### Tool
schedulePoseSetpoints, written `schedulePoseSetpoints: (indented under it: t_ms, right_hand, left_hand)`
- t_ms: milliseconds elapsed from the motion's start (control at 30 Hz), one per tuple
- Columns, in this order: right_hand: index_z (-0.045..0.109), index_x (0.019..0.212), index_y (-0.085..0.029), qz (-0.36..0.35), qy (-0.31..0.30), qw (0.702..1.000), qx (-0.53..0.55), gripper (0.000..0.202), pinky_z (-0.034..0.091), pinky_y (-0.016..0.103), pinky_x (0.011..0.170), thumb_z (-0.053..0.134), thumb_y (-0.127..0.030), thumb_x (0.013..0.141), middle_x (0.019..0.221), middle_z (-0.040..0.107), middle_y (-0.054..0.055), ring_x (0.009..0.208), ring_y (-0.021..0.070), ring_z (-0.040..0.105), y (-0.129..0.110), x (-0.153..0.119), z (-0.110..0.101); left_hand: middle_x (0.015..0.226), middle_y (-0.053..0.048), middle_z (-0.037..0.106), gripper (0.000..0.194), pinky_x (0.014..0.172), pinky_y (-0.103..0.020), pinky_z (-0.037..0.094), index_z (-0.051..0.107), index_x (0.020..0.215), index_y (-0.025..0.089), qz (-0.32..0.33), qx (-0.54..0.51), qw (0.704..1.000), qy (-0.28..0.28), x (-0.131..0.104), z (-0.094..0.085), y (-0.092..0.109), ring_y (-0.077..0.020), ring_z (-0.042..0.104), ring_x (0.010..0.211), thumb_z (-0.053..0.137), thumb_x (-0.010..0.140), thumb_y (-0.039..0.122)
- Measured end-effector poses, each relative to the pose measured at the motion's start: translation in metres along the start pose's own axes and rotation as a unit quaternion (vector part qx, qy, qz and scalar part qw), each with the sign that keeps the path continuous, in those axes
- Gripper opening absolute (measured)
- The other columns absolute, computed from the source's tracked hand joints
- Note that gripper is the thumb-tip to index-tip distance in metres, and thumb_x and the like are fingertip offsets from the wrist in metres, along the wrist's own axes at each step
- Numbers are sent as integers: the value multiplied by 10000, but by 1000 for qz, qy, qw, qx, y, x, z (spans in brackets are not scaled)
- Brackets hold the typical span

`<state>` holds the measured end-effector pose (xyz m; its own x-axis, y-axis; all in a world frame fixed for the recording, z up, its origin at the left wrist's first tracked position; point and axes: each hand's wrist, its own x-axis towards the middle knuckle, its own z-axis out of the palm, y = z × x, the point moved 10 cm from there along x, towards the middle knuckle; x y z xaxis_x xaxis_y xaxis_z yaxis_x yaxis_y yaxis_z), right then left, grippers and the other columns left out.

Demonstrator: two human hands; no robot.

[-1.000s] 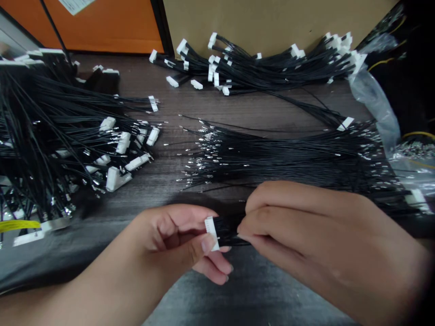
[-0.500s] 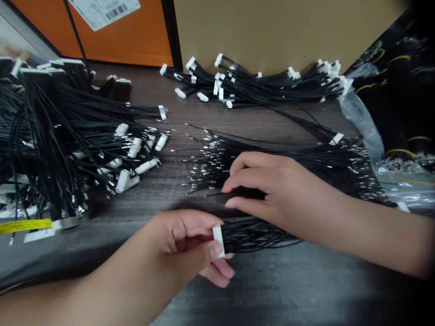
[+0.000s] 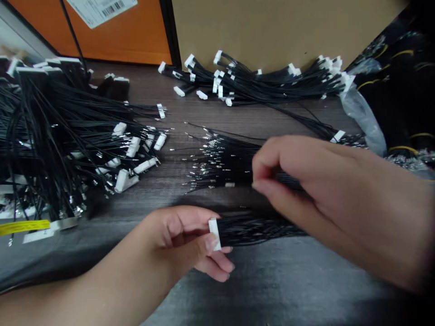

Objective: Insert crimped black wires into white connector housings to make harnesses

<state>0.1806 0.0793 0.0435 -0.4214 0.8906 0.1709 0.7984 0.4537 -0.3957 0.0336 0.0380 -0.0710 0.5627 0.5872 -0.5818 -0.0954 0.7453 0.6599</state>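
Observation:
My left hand [image 3: 190, 244] is closed on a white connector housing [image 3: 214, 234], pinched between thumb and fingers. Several black wires [image 3: 258, 230] run to the right from this housing, low over the table, and pass behind my right forearm. Above and to the right, my right hand [image 3: 299, 172] is closed in a pinch over a bundle of loose black wires [image 3: 238, 158] with bare metal terminals at their left ends. It appears to grip one black wire; a blurred light tip [image 3: 230, 184] shows just left of the fingertips. Motion blurs the fingers a little.
A heap of black wire harnesses [image 3: 50, 131] with white connectors covers the left side. More harnesses [image 3: 265, 88] lie along the back, before a tan board [image 3: 272, 31] and an orange panel [image 3: 129, 31]. Plastic-bagged wire bundles [image 3: 363, 113] are at the right. A yellow label [image 3: 23, 226] lies at left.
My right hand has moved right and up, away from the wire ends, and its fingers have closed. One wire end has left its place by the bundle. My left hand has barely shifted.

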Motion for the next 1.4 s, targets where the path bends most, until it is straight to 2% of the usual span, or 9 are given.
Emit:
schedulePoseSetpoints:
  t_ms: [67, 167, 267, 367, 533, 767, 1067, 1300, 1400]
  right_hand:
    - [575, 924, -254, -12, -21, 1000, -4, 192, 355, 303, 521, 491, -146, 1059, 780, 609, -34, 578, 123, 512, -10, -12, 0]
    - [634, 877, -217, -112, -54, 992, -20, 282, 402, 276, 564, 506, 5, 996, 814, 621, -31, 645, 112, 550, -37, -27, 13]
    - [681, 741, -191, -203, -40, 975, -78, 378, 409, 298, 579, 471, 50, 944, 718, 574, -8, 621, 142, 520, -55, -29, 23]
    - [697, 663, -194, -234, -29, 967, -101, 403, 409, 299, 568, 480, 31, 917, 649, 556, 3, 585, 151, 507, -62, -23, 25]
    - [673, 687, -200, -163, -48, 984, -57, 372, 413, 279, 553, 492, 6, 938, 625, 573, -8, 546, 134, 528, -51, -13, 24]
    - [650, 766, -245, -78, -92, 993, -11, 298, 458, 310, 587, 555, -19, 935, 698, 669, -13, 574, 150, 600, -31, -16, 31]
    - [651, 749, -250, -55, -81, 995, 0, 324, 462, 306, 574, 552, 2, 926, 665, 656, -16, 552, 143, 578, -28, -12, 32]
    - [671, 717, -193, -114, -61, 991, 14, 309, 399, 212, 491, 537, 18, 899, 664, 636, -23, 522, 82, 553, -40, -15, 27]
    - [659, 706, -198, -100, -62, 993, 30, 320, 391, 208, 476, 516, 8, 906, 640, 617, -29, 514, 83, 544, -40, -14, 28]
  left_hand:
    - [723, -15, 875, 245, 651, -156, 644, 844, 808, 154, -27, 2, 1000, 11, 0, 1, 2, -128, 810, 652, 1016, 799, 329]
    - [716, -26, 880, 299, 651, -171, 655, 840, 792, 150, -55, 5, 998, 25, -1, 1, 5, -139, 812, 654, 1058, 722, 343]
    - [724, -10, 886, 234, 648, -162, 647, 847, 796, 166, -43, 8, 999, 25, -1, 1, 9, -134, 818, 656, 1025, 761, 312]
    - [716, 3, 882, 159, 649, -147, 636, 854, 801, 171, -33, 16, 999, 14, -1, 1, 5, -120, 816, 648, 976, 826, 269]
    - [756, -3, 891, 105, 689, -147, 643, 884, 883, 184, 9, -13, 1000, -8, -1, -2, -2, -124, 834, 702, 887, 954, 262]
    - [769, 1, 897, 43, 689, -165, 646, 909, 957, 214, 9, -20, 1000, -14, 0, -2, -4, -129, 837, 704, 879, 962, 245]
    - [758, 5, 875, 109, 679, -156, 641, 892, 884, 221, 13, -24, 1000, -2, -2, -4, -7, -138, 827, 716, 927, 919, 317]
    - [759, -5, 866, 106, 668, -157, 630, 898, 882, 215, 13, -3, 1000, 1, -2, -3, -4, -143, 818, 726, 916, 923, 311]
    - [761, 2, 865, 80, 674, -153, 630, 901, 886, 220, 17, 1, 1000, -2, 0, -2, -3, -142, 822, 736, 878, 945, 268]
